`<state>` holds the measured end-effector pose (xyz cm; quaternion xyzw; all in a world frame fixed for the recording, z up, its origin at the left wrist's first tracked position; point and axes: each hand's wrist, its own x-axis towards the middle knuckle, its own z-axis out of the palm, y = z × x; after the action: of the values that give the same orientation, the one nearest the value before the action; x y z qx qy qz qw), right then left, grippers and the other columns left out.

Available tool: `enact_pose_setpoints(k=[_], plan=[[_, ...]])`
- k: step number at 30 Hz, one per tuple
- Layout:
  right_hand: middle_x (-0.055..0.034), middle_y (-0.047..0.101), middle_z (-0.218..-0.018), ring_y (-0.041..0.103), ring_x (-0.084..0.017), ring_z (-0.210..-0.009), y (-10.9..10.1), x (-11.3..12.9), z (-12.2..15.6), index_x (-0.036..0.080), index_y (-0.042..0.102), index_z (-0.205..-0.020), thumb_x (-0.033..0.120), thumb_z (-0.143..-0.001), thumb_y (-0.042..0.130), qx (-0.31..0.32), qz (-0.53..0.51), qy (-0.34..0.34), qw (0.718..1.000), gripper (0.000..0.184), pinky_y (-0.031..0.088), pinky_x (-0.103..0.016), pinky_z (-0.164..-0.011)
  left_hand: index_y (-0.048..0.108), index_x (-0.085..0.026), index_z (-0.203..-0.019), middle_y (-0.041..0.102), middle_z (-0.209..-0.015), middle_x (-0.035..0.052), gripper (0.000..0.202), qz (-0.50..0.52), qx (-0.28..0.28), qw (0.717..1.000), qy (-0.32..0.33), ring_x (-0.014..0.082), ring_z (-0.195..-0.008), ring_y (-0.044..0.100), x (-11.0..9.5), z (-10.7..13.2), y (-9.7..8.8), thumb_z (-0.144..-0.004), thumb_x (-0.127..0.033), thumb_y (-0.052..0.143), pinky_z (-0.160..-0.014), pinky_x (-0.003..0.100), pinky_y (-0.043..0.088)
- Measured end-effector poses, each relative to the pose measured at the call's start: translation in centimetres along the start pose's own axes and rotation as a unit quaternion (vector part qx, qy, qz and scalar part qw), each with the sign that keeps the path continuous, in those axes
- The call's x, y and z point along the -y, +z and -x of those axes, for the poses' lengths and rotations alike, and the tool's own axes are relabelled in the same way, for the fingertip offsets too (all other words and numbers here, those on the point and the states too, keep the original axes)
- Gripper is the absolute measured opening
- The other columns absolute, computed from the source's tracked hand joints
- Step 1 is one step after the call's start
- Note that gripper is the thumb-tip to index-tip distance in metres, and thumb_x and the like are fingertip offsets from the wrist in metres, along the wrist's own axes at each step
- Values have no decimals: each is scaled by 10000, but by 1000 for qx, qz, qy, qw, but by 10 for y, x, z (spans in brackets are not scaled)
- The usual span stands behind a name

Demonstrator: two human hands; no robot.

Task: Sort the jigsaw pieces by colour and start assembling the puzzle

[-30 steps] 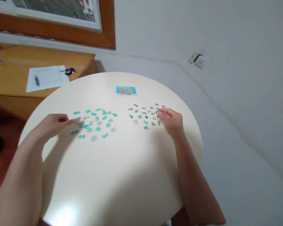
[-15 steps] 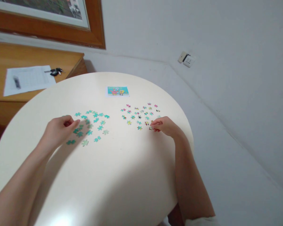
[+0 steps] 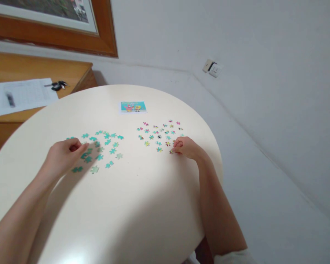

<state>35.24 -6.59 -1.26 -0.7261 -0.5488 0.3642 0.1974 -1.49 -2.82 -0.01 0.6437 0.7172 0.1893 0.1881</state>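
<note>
My left hand (image 3: 64,153) hovers over the left edge of a loose group of teal and pale green puzzle pieces (image 3: 113,150). Its thumb and fingers are curled together, and whatever may be between them is hidden. On the right, my right hand (image 3: 187,146) rests low at the near edge of a second group of puzzle pieces (image 3: 151,137), these multicoloured with pink, yellow and dark marks. Thumb and fingertips are pinched at a small multicoloured puzzle piece (image 3: 171,151), partly covered by the fingers.
Both groups lie on a round white table (image 3: 132,205). A small picture card (image 3: 133,106) with cartoon figures lies beyond them. Behind on the left, a wooden desk (image 3: 44,62) bears a paper sheet (image 3: 27,95) and keys (image 3: 59,85). A wall with a socket (image 3: 215,70) borders the right.
The whole view has shifted slightly, so everything appears a little further left. My right fingertips have closed in on the near puzzle piece; my left hand keeps about the same pose.
</note>
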Motion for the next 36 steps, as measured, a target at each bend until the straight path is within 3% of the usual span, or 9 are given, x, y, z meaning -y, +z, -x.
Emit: enact_pose_setpoints(k=[9,14,18,24,29,36], plan=[[20,603,-580,510,-92,-519,0,3,0,180,532,-611,109,-655,706,-44,105,-8,994,193,364,-215,-518,406,-207,-509,382,-379,-52,281,7,2,1000,-5,112,-458,362,-7,3,-1,-648,-445,464,-499,242,262],[39,560,-529,486,-85,-499,-1,3,1,175,553,-597,142,-659,677,-35,83,-26,996,143,343,-205,-497,420,-206,-512,395,-387,-48,303,4,-8,1000,-1,115,-460,368,-2,1,1,-632,-482,459,-498,244,261],[55,524,-512,446,-74,-469,4,7,2,161,617,-667,193,-707,628,-42,46,-86,994,52,305,-204,-479,430,-206,-526,404,-403,-44,315,-4,-14,1000,8,118,-463,377,3,-1,2,-644,-498,443,-496,246,264],[37,576,-570,479,-86,-527,25,16,2,175,709,-805,184,-733,633,-45,99,-165,980,104,350,-215,-567,426,-203,-527,426,-408,-33,305,-22,-25,999,16,128,-486,409,2,-1,3,-659,-478,430,-514,244,280],[25,585,-601,502,-102,-562,36,21,2,194,715,-817,177,-737,661,-40,137,-155,978,98,356,-222,-585,413,-207,-517,422,-404,-33,305,-26,-23,999,14,129,-476,406,-1,-1,3,-660,-476,428,-510,248,277],[29,575,-594,509,-105,-571,34,23,7,176,698,-828,173,-745,657,-3,134,-140,981,92,347,-224,-599,412,-210,-516,416,-404,-36,294,-19,-25,999,6,129,-486,402,-4,1,2,-647,-471,444,-511,251,271]])
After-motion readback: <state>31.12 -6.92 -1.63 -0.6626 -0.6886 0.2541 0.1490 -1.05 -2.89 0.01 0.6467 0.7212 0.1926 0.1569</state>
